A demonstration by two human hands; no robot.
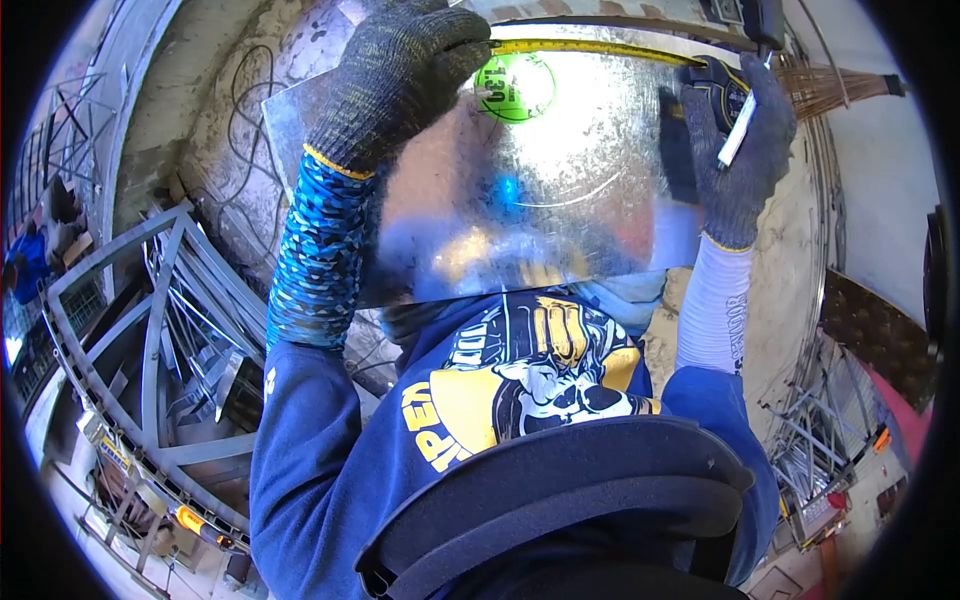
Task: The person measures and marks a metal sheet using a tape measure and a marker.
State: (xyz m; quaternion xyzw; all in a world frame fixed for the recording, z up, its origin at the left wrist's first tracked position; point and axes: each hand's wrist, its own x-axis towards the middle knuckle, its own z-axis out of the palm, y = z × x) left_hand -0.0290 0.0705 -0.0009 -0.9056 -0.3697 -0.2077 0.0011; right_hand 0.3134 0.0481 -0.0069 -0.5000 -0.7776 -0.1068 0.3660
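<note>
A shiny metal sheet (pixel 590 170) with a round green sticker (pixel 515 87) lies in front of my body. The yellow blade of a tape measure (pixel 600 48) is stretched along its far edge. My left hand (pixel 405 80), in a dark knitted glove, pinches the blade's end at the far left. My right hand (pixel 745 150), gloved alike, grips the black tape measure case (pixel 722 85) at the far right. A white stick (pixel 737 130), perhaps a marker or chalk, is also held in the right hand. The right fingers are partly hidden behind the case.
At left stand metal frames (pixel 155 330) with loose metal strips (pixel 200 300) among them. A thin cable (pixel 240 140) curls on the floor. A broom (pixel 840 83) lies at far right. More metal pieces (pixel 815 440) are at lower right. A dark visor brim (pixel 560 500) covers the bottom.
</note>
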